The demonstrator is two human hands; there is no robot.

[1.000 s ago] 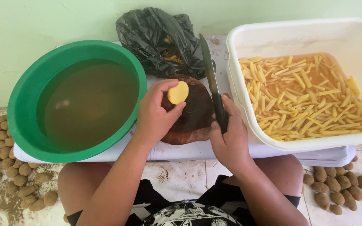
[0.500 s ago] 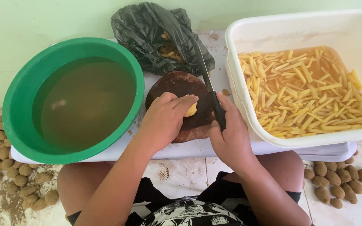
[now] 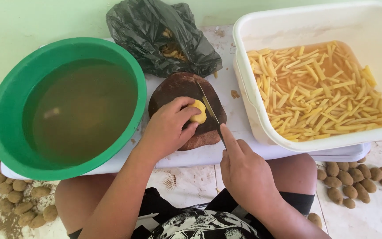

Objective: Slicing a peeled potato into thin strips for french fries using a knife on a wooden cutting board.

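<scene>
A peeled potato [image 3: 198, 112] is pinned on the round wooden cutting board [image 3: 173, 90] by the left hand [image 3: 168, 128], whose grip is clenched around it, fingertips curled over its top. A knife [image 3: 208, 108] is held in the right hand [image 3: 244, 170]; that grip is closed on the handle, the forefinger laid along the spine, and the blade is set against the side of the potato away from the left palm. The step in hand is judged to be the slicing of the potato into slabs; no cut slice can be made out beside it, so the cutting appears to be at its start.

Left of the board a green basin [image 3: 5, 110] of cloudy water is seen, and right of the board a white tub [image 3: 253, 110] filled with potato sticks [image 3: 319, 88] lying in water. Behind the board a black plastic bag [image 3: 155, 31] with peelings is placed. All of these are carried by the white table [image 3: 231, 152]. Unpeeled potatoes [image 3: 354, 181] are scattered on the floor below the board, on both sides.

For the next move, a straight downward press is called for, with the left fingertips kept tucked back from the edge and the potato held steady against rolling.
</scene>
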